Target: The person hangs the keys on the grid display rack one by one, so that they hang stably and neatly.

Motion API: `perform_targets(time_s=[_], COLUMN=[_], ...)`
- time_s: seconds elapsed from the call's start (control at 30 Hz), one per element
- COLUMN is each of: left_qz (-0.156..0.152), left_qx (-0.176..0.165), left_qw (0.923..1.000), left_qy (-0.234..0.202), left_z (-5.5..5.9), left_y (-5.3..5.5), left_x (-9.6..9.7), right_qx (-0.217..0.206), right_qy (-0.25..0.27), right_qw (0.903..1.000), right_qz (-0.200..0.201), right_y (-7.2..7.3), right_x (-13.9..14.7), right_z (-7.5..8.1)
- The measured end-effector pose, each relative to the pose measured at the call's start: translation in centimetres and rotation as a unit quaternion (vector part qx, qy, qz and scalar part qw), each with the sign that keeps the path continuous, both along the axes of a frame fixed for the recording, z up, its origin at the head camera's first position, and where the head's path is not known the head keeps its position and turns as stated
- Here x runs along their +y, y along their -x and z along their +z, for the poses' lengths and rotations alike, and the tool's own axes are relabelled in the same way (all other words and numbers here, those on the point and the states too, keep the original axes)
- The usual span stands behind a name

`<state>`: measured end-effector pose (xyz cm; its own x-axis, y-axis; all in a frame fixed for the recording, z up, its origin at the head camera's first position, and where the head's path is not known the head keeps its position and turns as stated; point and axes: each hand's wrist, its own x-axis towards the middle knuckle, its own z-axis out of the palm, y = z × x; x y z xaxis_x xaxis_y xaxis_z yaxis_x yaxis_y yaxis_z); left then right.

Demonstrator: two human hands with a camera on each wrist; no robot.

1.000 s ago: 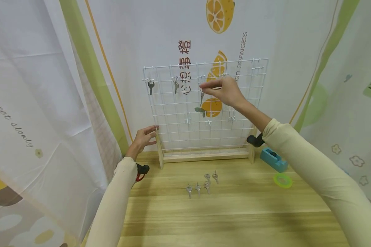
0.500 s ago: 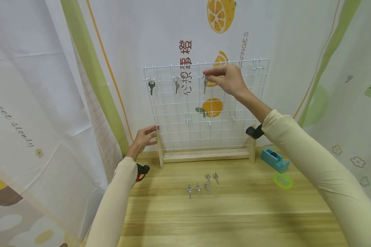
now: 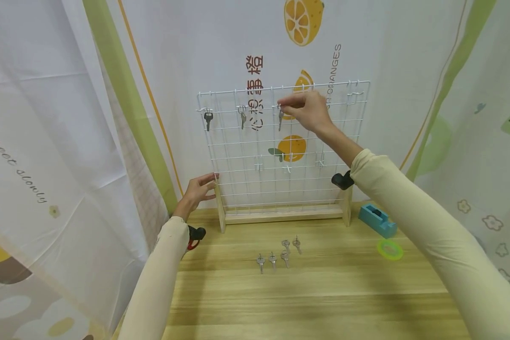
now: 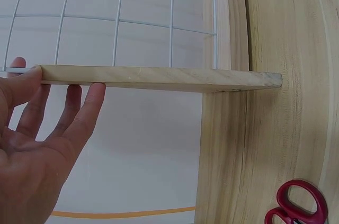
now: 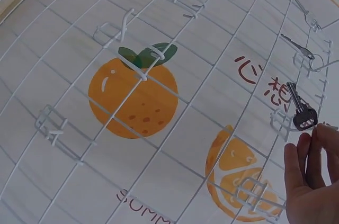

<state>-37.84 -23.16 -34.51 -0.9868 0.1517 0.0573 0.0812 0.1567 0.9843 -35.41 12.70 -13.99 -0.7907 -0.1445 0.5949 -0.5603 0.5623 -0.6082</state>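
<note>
A white wire grid rack [image 3: 243,182] on a wooden stand rises from the table. My left hand [image 3: 199,190] grips the stand's left wooden upright [image 4: 159,75], thumb on one face and fingers against the other. High on the grid, my right hand [image 3: 309,109] pinches a key [image 5: 304,118] by its head, right at a hook, the blade pointing down. Two keys hang from hooks to its left: a dark-headed key [image 3: 208,119] and a silver key [image 3: 243,119]. Several silver keys [image 3: 272,259] lie on the table in front of the stand.
Bare hooks [image 3: 286,168] sit lower on the grid, and another hook [image 3: 354,97] is at its upper right. A blue tape dispenser [image 3: 377,220] and a yellow-green ring [image 3: 389,249] lie right of the stand. Red scissors [image 4: 299,205] lie at left. Printed curtains [image 3: 161,56] surround the table.
My right hand has carried the key up to the third upper hook from the left, then shifted slightly left and down onto it. My left hand has stayed on the upright.
</note>
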Motion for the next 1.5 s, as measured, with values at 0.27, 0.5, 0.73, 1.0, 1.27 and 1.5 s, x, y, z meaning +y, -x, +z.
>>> perform_targets(time_s=[0.27, 0.5, 0.73, 1.0, 1.27, 1.5], left_qz=[-0.01, -0.003, 0.0, 0.003, 0.006, 0.007], left_qx=[-0.017, -0.012, 0.003, -0.001, 0.007, -0.006], left_qw=[0.9997, 0.9999, 1.0, 1.0, 0.9999, 0.9999], left_qy=[-0.011, -0.005, 0.006, 0.004, 0.007, 0.008], left_z=[1.0, 0.3, -0.4, -0.4, -0.1, -0.1], left_y=[-0.4, -0.3, -0.1, -0.1, 0.0, 0.3], left_x=[0.1, 0.1, -0.1, 0.1, 0.3, 0.2], right_qx=[0.009, 0.006, 0.009, 0.015, 0.01, -0.001], right_qy=[-0.02, -0.021, -0.024, -0.031, -0.034, -0.05], right_qw=[0.9997, 0.9998, 0.9995, 0.9987, 0.9976, 0.9964], right_qz=[-0.007, 0.003, 0.018, 0.037, 0.06, 0.069], right_y=[0.4, 0.1, -0.9, -1.9, -2.8, -2.9], right_x=[-0.5, -0.2, 0.4, 0.9, 1.7, 2.6], right_z=[-0.3, -1.0, -1.9, -3.3, -5.6, -8.6])
